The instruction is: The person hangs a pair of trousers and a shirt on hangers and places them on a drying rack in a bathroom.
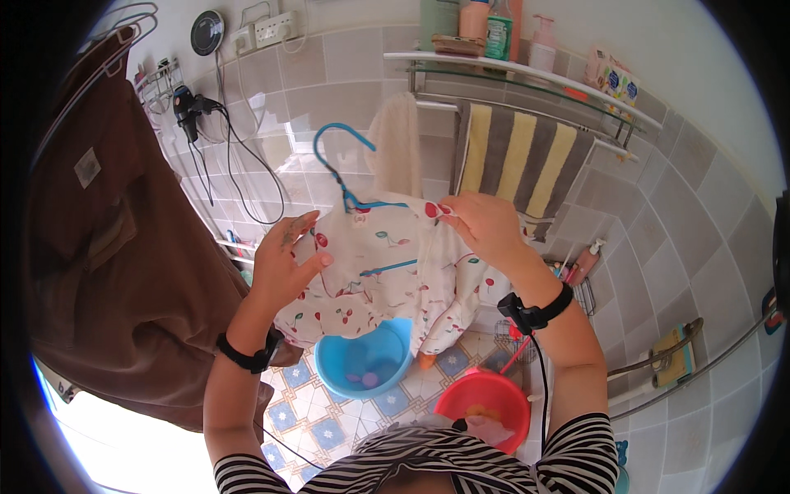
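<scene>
A white garment printed with red cherries (pixel 395 296) hangs in front of me on a blue hanger (pixel 343 163), whose hook points up and to the right. Part of the hanger's bar shows inside the front opening. My right hand (pixel 487 225) pinches the cloth at the collar or shoulder on the right side. On the left side, my left hand (pixel 287 259) rests against the garment with thumb and fingers apart; whether it grips any cloth is unclear. The hanger's hook is around nothing that I can see.
A brown garment (pixel 142 265) hangs close on the left. On the tiled floor stand a blue basin (pixel 364 361) and a red basin (pixel 447 395) with cloth inside. A striped towel (pixel 524 160) hangs beneath a glass shelf (pixel 524 83) of bottles. A hair dryer (pixel 185 114) is on the left wall.
</scene>
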Demonstrator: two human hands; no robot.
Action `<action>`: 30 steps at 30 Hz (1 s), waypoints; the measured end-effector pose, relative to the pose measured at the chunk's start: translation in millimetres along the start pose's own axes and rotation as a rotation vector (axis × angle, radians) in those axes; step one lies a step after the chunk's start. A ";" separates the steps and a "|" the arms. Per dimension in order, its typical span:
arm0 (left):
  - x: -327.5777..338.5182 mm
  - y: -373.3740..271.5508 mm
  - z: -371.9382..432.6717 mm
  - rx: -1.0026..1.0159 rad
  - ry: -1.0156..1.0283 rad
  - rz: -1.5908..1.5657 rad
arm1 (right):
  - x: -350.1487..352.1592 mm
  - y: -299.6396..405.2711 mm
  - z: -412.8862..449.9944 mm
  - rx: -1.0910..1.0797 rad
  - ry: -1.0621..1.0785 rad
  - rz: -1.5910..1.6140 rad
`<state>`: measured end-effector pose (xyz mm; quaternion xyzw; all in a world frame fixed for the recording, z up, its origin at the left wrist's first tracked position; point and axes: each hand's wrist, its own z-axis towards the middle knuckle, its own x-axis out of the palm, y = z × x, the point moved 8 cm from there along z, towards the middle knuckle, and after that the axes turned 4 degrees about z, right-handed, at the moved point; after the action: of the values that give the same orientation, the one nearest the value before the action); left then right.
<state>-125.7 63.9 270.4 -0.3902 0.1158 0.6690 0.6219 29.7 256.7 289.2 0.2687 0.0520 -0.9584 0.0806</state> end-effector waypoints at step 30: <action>-3.1 12.2 15.3 -0.422 -0.068 -0.681 | 82.9 25.4 -105.8 0.696 0.039 0.479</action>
<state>-142.9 69.0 278.7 -0.5029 -0.1807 0.4465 0.7177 18.1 236.4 154.4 0.3024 -0.3374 -0.8677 0.2045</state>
